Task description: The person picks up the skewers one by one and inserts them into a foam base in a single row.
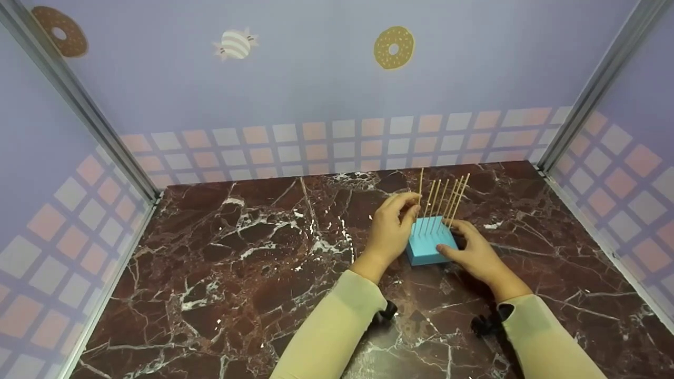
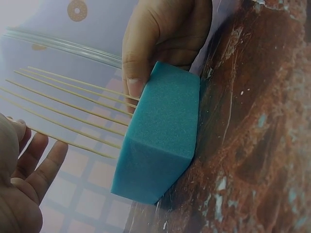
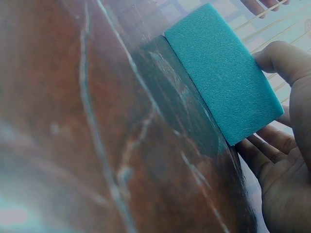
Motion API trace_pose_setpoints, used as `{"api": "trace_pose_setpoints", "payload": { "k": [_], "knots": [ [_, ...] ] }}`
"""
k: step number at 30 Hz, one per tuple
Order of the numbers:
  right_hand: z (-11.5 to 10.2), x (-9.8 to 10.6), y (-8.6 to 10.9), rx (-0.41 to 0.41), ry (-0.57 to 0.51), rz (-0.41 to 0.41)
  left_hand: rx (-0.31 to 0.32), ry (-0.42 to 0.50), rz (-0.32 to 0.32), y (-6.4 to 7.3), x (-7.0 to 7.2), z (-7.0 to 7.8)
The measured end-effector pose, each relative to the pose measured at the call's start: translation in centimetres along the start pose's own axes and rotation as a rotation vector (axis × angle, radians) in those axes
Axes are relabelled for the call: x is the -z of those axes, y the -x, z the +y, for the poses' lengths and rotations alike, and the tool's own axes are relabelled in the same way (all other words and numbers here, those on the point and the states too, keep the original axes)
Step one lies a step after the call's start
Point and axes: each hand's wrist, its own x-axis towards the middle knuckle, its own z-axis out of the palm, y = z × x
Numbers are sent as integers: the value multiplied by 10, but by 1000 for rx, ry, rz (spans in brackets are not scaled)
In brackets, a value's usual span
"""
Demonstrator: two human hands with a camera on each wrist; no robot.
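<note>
A light-blue foam block (image 1: pixel 427 250) sits flat on the marbled table, with several thin wooden skewers (image 1: pixel 436 196) standing in a row out of its top. At the row's left end, my left hand (image 1: pixel 390 223) pinches one skewer (image 2: pixel 80 145) between thumb and fingertips; its lower end meets the block's top. My right hand (image 1: pixel 475 253) grips the block's right side, thumb on the near top edge and fingers behind. In the right wrist view the block (image 3: pixel 221 77) shows its plain side, and the right hand (image 3: pixel 291 165) holds it there.
The dark red marble table (image 1: pixel 226 295) has white veins and scattered white flecks. A purple back wall (image 1: pixel 316 79) with printed sweets and checks stands behind, and side panels meet it at metal corner posts (image 1: pixel 595 84). A black wrist device (image 1: pixel 485 325) is on the right sleeve.
</note>
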Motion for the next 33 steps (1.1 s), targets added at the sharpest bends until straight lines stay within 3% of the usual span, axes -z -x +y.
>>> {"api": "trace_pose_setpoints", "payload": {
  "k": [12,20,33],
  "knots": [
    [1,0,0,13,4,10,-16,-21,15,0,-3,-2],
    [3,0,0,3,-3,5,-1,-34,-29,4,-4,-4],
    [4,-1,-1,23,7,26,-10,-32,-31,7,-7,-7]
  ]
}}
